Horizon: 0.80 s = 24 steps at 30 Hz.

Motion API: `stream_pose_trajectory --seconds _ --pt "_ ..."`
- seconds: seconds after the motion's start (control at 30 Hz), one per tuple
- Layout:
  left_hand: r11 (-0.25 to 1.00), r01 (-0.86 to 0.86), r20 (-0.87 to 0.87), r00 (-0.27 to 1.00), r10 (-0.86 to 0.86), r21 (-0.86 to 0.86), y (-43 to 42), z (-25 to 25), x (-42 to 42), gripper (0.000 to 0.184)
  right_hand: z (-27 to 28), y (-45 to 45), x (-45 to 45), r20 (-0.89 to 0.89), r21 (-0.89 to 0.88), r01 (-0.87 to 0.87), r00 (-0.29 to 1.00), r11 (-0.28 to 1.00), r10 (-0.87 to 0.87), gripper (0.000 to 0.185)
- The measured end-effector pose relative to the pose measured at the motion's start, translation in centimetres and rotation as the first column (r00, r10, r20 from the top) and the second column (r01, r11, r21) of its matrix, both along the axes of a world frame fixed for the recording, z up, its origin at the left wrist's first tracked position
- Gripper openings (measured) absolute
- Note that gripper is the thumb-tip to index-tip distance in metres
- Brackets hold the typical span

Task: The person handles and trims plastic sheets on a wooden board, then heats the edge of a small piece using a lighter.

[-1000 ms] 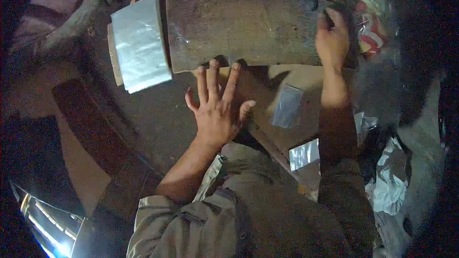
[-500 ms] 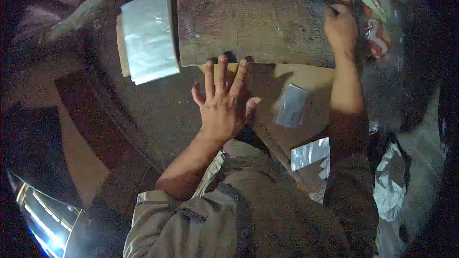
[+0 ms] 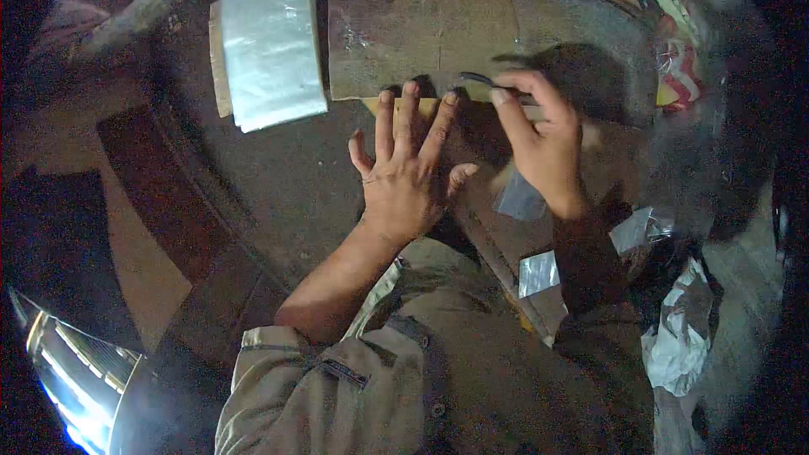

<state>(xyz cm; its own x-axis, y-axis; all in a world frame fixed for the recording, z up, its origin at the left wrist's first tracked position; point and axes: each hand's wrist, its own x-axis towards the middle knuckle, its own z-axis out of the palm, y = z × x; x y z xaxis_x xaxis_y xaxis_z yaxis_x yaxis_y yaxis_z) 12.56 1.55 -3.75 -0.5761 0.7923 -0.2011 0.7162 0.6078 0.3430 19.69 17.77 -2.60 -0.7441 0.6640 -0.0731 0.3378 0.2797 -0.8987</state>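
My left hand lies open with its fingers spread, the fingertips at the near edge of a worn brown board. Between the thumb and fingers of my right hand is a thin, dark, curved tool; its exact kind cannot be made out. The tool's tip points left over the board's near edge, close to my left fingertips. A small clear plastic bag lies partly hidden beside my right wrist.
To the left of the board is a stack of clear plastic sheets or bags. Shiny plastic pieces lie near my right forearm. A red and white packet sits at the right, crumpled white plastic below it. A bright lamp shines at lower left.
My right hand has come from the board's far right corner to its near edge, and the dark tool now shows in it. My left hand keeps its spread pose. The view has shifted slightly.
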Motion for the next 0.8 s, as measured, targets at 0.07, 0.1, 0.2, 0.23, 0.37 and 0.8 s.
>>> stream_pose_trajectory --seconds 0.07,0.1,0.2,0.23,0.37,0.8 --pt "1.0 0.008 -0.016 1.0 -0.009 -0.017 -0.1 -0.1 0.0 0.072 -0.1 -0.3 -0.4 -0.033 0.169 -0.119 0.991 0.978 0.127 0.014" --pt "1.0 0.015 -0.023 1.0 -0.015 -0.007 -0.1 -0.2 0.0 0.072 0.6 -0.7 -0.6 -0.002 0.068 -0.093 0.996 0.993 0.094 0.012" --pt "1.0 0.01 -0.015 1.0 -0.01 0.001 0.0 -0.2 0.0 0.072 -0.1 -0.9 -0.8 -0.019 0.054 -0.131 0.991 0.99 0.133 0.012" --pt "1.0 0.001 -0.004 1.0 -0.001 0.003 0.0 -0.1 0.0 0.073 -0.2 -1.0 -0.9 -0.018 0.052 -0.133 0.991 0.99 0.134 0.012" --pt "1.0 0.004 -0.021 1.0 -0.004 0.006 0.0 -0.3 0.1 0.075 -0.4 -1.1 -1.0 -0.033 0.103 -0.125 0.991 0.987 0.129 0.013" --pt "1.0 0.012 -0.055 0.998 -0.01 0.024 -0.1 -0.4 0.0 0.076 -1.1 -1.1 -1.1 0.013 0.106 -0.162 0.987 0.981 0.161 0.015"
